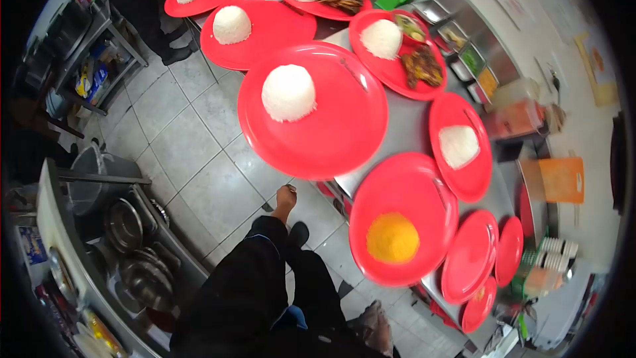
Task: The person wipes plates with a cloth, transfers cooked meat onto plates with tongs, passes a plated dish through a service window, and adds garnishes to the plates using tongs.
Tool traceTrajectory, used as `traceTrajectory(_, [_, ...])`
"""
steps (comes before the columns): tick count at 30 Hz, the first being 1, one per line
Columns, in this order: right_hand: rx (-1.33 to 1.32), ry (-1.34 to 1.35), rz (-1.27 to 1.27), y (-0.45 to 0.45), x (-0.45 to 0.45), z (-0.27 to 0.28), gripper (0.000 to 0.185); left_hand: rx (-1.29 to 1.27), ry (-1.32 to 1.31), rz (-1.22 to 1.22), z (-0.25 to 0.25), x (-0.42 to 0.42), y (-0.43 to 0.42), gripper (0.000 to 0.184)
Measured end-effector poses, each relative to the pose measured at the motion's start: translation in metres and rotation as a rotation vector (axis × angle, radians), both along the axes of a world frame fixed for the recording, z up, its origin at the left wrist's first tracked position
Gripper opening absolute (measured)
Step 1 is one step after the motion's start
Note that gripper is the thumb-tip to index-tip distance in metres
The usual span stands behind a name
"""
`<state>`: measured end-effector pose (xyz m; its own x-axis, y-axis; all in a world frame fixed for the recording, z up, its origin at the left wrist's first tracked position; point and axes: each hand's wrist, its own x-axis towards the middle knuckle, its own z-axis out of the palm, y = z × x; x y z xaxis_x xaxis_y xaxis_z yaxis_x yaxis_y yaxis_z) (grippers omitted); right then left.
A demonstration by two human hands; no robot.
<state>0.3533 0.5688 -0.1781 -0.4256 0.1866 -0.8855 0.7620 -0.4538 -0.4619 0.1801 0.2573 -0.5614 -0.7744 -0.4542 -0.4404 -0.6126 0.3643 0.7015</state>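
My left hand point(285, 198) is over the tiled floor, just below a large red plate point(338, 129) with a white rice mound point(289, 93). Its fingers are curled; whatever they hold, if anything, is too small to make out. My right hand point(377, 328) is low in the view, seemingly in a clear glove, its fingers blurred. Above it is a red plate point(424, 192) with a yellow rice mound point(393, 237). Another red plate point(371, 69) holds white rice, browned meat point(422, 68) and greens.
More red plates point(285, 20) line the steel counter point(404, 119). Food trays point(472, 59) and an orange cutting board point(562, 180) are at the right. A shelf with metal bowls point(149, 278) stands lower left. A person's dark-clothed legs point(142, 16) show upper left.
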Motion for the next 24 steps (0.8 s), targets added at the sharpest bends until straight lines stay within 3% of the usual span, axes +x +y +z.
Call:
traceTrajectory(6, [0.175,0.016,0.244,-0.024,-0.027,-0.119,0.04,-0.041,-0.075,0.062,-0.12,-0.104,-0.018,0.023])
traceTrajectory(12, [0.358,0.035,0.459,-0.047,-0.072,-0.169,0.042,-0.036,-0.157,0.138,-0.165,-0.148,-0.014,0.026])
traceTrajectory(18, [0.455,0.096,0.618,-0.064,-0.093,-0.159,0.046,0.034,-0.078,0.29,-0.143,-0.129,-0.009,0.029])
traceTrajectory(24, [0.659,0.325,0.907,-0.079,-0.086,-0.109,0.05,0.252,0.189,0.598,-0.045,-0.046,-0.005,0.032])
